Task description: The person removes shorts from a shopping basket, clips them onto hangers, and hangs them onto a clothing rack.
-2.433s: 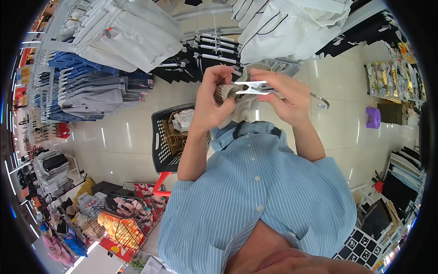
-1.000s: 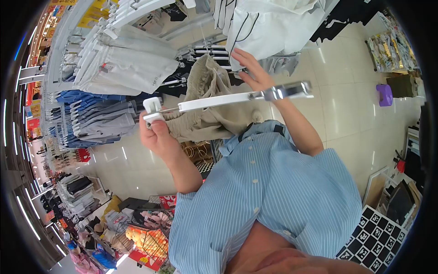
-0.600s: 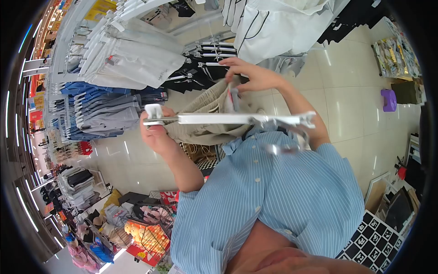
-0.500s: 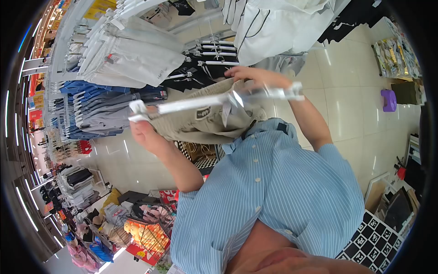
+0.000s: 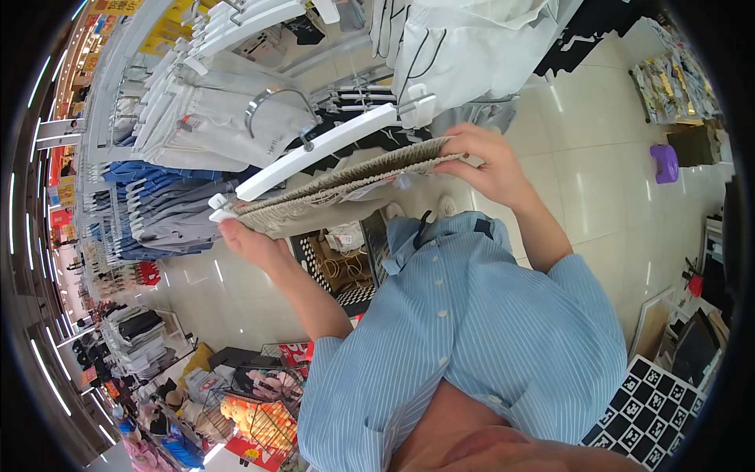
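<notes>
Beige shorts (image 5: 314, 206) with an elastic waistband are stretched between my two hands, the waistband opening upward. My left hand (image 5: 255, 242) is closed on the waistband's left end, where one white clip of the hanger (image 5: 314, 149) sits. My right hand (image 5: 487, 161) pinches the waistband's right end between thumb and fingers. The hanger runs slanted above the shorts, its metal hook pointing away from me. Its right clip (image 5: 417, 107) is apart from the fabric and from my right hand.
White shorts (image 5: 472, 55) and black garments hang on racks ahead, with blue and grey clothes (image 5: 169, 208) at the left. Below the shorts is a black basket (image 5: 358, 296) holding a brown bag. A purple stool (image 5: 664, 164) stands at the right; a wire bin of toys (image 5: 259, 417) is at lower left.
The hanger has swung up and away, its hook now pointing forward. My right hand has moved from behind the hanger to the waistband's right end, and the waistband is now pulled straight.
</notes>
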Demonstrator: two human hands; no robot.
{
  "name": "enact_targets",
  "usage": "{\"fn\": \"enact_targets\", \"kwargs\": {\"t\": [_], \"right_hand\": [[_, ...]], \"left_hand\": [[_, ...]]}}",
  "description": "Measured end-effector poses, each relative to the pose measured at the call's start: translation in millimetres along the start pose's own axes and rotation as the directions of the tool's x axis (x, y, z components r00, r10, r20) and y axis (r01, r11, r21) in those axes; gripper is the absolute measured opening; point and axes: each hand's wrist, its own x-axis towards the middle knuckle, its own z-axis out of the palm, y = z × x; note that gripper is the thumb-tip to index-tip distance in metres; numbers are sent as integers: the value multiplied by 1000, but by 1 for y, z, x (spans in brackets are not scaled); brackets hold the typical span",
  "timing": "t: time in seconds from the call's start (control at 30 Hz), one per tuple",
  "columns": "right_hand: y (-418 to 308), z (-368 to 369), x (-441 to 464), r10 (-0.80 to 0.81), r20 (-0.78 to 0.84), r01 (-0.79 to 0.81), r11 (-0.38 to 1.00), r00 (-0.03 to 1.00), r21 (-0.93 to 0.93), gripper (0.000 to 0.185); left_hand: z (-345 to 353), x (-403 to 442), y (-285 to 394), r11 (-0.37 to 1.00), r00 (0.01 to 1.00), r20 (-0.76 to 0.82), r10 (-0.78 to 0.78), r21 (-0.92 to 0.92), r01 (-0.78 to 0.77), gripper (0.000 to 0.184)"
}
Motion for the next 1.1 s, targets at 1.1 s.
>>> {"fn": "enact_targets", "kwargs": {"t": [1.1], "right_hand": [[-40,15,-5,-12,179,73,939,984,-337,16]], "left_hand": [[-3,-98,-140,733,961,23,275,642,-225,40]]}}
